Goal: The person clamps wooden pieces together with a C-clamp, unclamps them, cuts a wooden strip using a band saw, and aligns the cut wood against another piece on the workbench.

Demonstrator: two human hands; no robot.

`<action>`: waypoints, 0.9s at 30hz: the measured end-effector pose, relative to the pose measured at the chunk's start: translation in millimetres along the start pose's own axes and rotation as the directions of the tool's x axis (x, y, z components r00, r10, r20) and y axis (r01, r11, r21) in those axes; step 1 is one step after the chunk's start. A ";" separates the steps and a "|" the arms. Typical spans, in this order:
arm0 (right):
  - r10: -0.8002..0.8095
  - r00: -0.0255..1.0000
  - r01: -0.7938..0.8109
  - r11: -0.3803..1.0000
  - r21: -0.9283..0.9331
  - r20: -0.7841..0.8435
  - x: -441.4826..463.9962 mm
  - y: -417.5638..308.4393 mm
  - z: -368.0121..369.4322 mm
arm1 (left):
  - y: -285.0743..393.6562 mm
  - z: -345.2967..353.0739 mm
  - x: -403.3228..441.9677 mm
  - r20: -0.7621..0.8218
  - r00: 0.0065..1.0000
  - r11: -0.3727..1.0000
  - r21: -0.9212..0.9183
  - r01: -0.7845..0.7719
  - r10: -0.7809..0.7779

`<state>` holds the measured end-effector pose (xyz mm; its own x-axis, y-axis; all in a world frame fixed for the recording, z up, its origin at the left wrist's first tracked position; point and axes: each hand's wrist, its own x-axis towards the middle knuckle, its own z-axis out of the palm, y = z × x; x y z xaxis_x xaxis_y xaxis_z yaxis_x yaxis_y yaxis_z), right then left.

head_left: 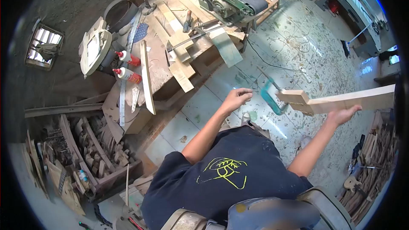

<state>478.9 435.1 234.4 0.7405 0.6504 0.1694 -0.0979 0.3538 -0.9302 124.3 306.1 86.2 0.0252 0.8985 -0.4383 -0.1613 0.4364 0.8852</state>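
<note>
My right hand (pixel 341 116) holds a long pale wooden piece (pixel 349 102) from below, its fingers showing past the lower edge. The piece has a thicker stepped block at its left end and runs out toward the right edge of view. At that block hangs a teal clamp (pixel 272 99) with a metal bar, slightly blurred; how firmly it grips the wood I cannot tell. To the left of the clamp, apart from it, my left hand (pixel 237 101) is raised with loosely bent fingers. Nothing shows in it.
A workbench (pixel 159 74) on the left carries wood strips, a bar clamp (pixel 191 40), a screwdriver (pixel 187 20) and two glue bottles (pixel 128 75). Behind stands a green belt sander (pixel 228 0). Shavings and a cable litter the tiled floor (pixel 294 55). Wood scraps fill a bin (pixel 115 179).
</note>
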 end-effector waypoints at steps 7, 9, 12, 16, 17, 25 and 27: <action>-0.376 0.906 0.422 0.749 -0.511 0.197 31.5 44.3 -100.3 | -11.6 -124.3 24.2 -0.498 0.816 0.929 0.350 -0.120 0.294; -0.362 0.887 0.462 0.677 -0.572 0.287 28.6 40.4 -107.1 | -4.4 -156.0 36.2 -0.572 0.772 0.949 0.291 -0.123 0.276; -0.283 0.852 0.520 0.553 -0.651 0.440 31.2 33.0 -106.4 | 35.8 -179.9 39.0 -0.625 0.686 0.901 0.420 -0.106 0.372; -0.202 0.848 0.514 0.537 -0.669 0.489 37.3 49.0 -104.4 | 72.3 -207.4 48.3 -0.617 0.612 0.785 0.620 -0.009 0.495; -0.157 0.848 0.508 0.514 -0.691 0.507 38.2 53.3 -107.1 | 75.1 -216.7 49.1 -0.624 0.611 0.793 0.609 -0.010 0.487; -0.061 0.928 0.341 0.540 -0.770 0.369 46.7 105.2 -127.0 | 97.6 -272.5 80.1 -0.472 0.683 0.531 0.835 0.144 0.557; -0.001 0.935 0.287 0.593 -0.752 0.356 42.6 108.0 -121.2 | 94.7 -280.2 98.7 -0.390 0.748 0.404 0.897 0.178 0.537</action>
<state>580.5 419.5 101.7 0.4558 0.8464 0.2755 0.6546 -0.1090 -0.7481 -165.0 422.6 83.0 -0.4526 0.8875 0.0864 0.8245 0.3796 0.4197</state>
